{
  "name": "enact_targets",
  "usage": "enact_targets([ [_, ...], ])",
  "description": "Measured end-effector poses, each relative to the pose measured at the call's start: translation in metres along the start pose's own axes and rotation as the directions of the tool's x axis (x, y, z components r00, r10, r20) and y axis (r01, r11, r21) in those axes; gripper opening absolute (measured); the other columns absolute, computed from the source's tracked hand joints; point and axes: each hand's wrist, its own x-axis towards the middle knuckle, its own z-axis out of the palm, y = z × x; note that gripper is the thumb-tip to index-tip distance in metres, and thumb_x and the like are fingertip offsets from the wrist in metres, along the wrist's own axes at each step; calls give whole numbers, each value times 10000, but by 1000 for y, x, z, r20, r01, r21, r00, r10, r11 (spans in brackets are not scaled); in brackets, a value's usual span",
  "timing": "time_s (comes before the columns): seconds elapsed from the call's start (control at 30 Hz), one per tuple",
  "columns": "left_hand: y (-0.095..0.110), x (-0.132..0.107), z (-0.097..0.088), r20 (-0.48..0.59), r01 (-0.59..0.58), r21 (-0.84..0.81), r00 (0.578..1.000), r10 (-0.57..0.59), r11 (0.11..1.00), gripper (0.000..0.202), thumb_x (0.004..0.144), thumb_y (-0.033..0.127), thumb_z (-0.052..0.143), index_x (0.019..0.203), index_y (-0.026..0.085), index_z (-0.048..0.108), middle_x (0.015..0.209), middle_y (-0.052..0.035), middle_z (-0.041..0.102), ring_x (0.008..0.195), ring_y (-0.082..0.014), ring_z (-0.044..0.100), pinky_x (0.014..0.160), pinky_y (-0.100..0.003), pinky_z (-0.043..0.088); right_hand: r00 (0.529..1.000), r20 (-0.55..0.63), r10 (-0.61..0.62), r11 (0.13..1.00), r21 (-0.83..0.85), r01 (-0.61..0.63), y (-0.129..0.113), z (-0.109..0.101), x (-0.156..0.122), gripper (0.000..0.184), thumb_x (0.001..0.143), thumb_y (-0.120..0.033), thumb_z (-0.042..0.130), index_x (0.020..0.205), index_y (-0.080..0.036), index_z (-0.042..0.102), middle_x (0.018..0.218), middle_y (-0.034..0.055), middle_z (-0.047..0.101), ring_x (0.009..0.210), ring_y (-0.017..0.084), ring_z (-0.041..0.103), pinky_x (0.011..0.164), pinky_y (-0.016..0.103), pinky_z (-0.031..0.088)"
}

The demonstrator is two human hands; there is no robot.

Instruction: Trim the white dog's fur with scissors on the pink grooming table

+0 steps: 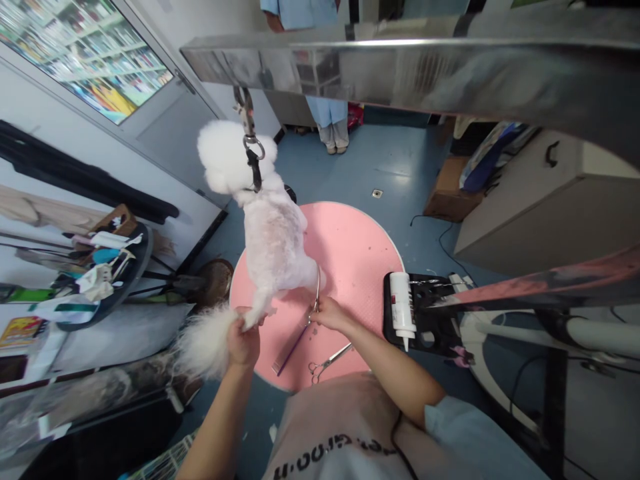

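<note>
A white fluffy dog [275, 240] stands on a round pink grooming table [355, 247], its back toward me. My left hand [243, 339] is closed round the base of its tail, whose bushy end [204, 340] hangs out to the left. In my right hand [329, 313] are grooming scissors [317, 293], fingers closed on the handles, with the blades pointing up beside the dog's right hind leg. Just below that hand lies a comb [291, 349] on the table. A second pair of scissors [330, 361] rests near the table's front edge.
A metal bar [320, 63] crosses overhead; a clip and loop [253, 147] from it hold the dog's neck. On the right, a black tool holder [429, 310] carries a white bottle [401, 307]. A cluttered round stand [143, 257] is left. Someone in blue [327, 110] stands behind.
</note>
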Motion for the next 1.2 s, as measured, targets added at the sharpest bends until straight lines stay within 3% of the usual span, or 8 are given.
enact_targets([
  [0.13,0,-1,1,4,1,-9,1000,-1,1000,305,524,407,555,607,147,419,472,19,416,537,-107,468,634,-262,437,998,55,2,999,37,-4,-10,-14,-6,193,607,-92,581,777,-164,526,607,-43,557,519,88,522,478,185,375],
  [0.27,0,-2,1,12,-8,-12,1000,8,1000,297,532,406,564,598,145,438,477,18,421,543,-111,474,651,-274,449,978,180,-102,993,-35,110,-31,-36,-16,181,612,-125,599,778,-163,536,622,-42,557,547,85,525,471,170,373],
  [0.37,-2,-1,0,13,-11,-10,1000,11,1000,287,536,399,561,594,145,441,482,15,427,540,-111,474,636,-266,443,965,234,-115,985,-99,142,-42,-45,-20,225,589,-94,586,794,-167,529,627,-51,550,556,82,527,474,161,374],
  [0.7,1,-3,2,-19,12,8,1000,-12,1000,317,518,417,550,640,155,419,467,31,412,521,-108,462,627,-269,428,966,243,-91,989,-92,116,-45,-44,-18,209,571,-90,589,755,-170,533,560,-64,517,506,72,500,453,159,375],
  [0.83,2,-4,3,-27,31,-5,999,-31,999,329,497,419,560,626,154,414,455,31,410,530,-115,476,637,-268,434,973,227,-50,990,-114,77,-40,-44,-14,118,613,-177,627,707,-160,558,550,-39,545,484,83,501,436,181,379],
  [1.2,1,-4,2,-14,18,-24,1000,-18,1000,310,508,404,564,607,150,417,446,28,393,520,-106,470,636,-261,453,977,212,-8,993,-117,33,-34,-43,-10,106,584,-130,630,654,-157,555,545,-17,585,467,91,525,418,179,378],
])
